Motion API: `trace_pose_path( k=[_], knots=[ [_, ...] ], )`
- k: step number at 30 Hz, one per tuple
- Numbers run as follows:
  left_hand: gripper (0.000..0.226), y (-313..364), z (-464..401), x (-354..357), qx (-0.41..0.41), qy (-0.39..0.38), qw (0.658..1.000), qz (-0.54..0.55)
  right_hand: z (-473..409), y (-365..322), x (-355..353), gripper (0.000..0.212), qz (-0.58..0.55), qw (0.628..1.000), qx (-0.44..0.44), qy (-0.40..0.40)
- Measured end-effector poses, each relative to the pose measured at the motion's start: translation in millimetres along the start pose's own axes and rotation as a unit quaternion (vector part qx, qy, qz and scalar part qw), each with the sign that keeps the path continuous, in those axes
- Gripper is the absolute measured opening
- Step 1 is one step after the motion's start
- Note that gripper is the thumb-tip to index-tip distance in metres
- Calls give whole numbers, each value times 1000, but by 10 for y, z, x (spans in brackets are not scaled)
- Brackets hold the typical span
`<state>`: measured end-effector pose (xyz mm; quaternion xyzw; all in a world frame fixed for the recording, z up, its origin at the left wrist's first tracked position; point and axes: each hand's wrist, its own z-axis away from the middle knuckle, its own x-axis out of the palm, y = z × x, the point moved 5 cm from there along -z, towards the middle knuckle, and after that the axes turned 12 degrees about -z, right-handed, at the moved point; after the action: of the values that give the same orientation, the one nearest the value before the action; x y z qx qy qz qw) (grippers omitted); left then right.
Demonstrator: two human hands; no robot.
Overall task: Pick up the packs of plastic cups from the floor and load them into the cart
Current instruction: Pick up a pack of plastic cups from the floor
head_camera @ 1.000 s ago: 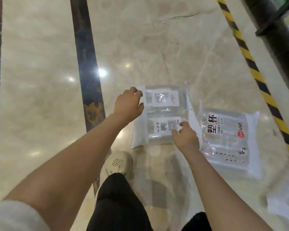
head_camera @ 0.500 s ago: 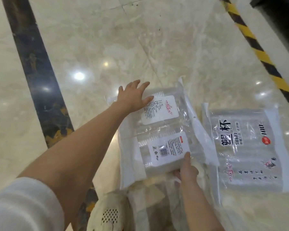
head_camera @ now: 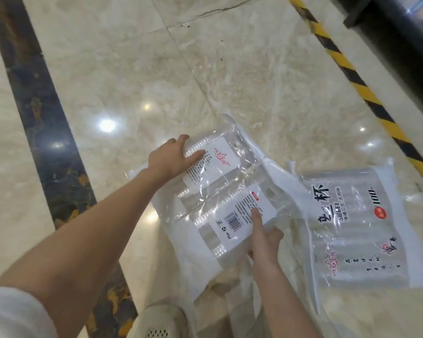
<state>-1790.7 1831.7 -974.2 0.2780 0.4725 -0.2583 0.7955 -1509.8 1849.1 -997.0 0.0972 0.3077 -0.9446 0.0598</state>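
A clear pack of plastic cups (head_camera: 220, 196) with white labels is tilted up off the marble floor, between my two hands. My left hand (head_camera: 172, 158) grips its far left edge, thumb on top. My right hand (head_camera: 263, 237) holds its near right edge, thumb on the barcode label and fingers underneath. A second pack of plastic cups (head_camera: 354, 225) with black lettering lies flat on the floor just to the right. The cart is not in view.
A dark inlaid strip (head_camera: 47, 132) runs down the floor on the left. Yellow-black hazard tape (head_camera: 352, 76) crosses the upper right beside a black bar (head_camera: 401, 32). My shoe (head_camera: 159, 320) is at the bottom edge, under the lifted pack.
Both hands have taken hold of the left pack and lifted it, tilting it up off the floor. The view has swung closer to the packs.
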Motion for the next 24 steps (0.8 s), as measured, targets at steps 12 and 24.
trace_pose_path(
  k=[12,24],
  knots=[
    [77,163,1089,-1202,-79,148,966,198,980,-1759,-343,78,84,958,-263,-75],
    [71,1565,3113,-4127,-53,204,951,229,3745,-3794,-1993,71,51,897,-435,-53]
  ],
)
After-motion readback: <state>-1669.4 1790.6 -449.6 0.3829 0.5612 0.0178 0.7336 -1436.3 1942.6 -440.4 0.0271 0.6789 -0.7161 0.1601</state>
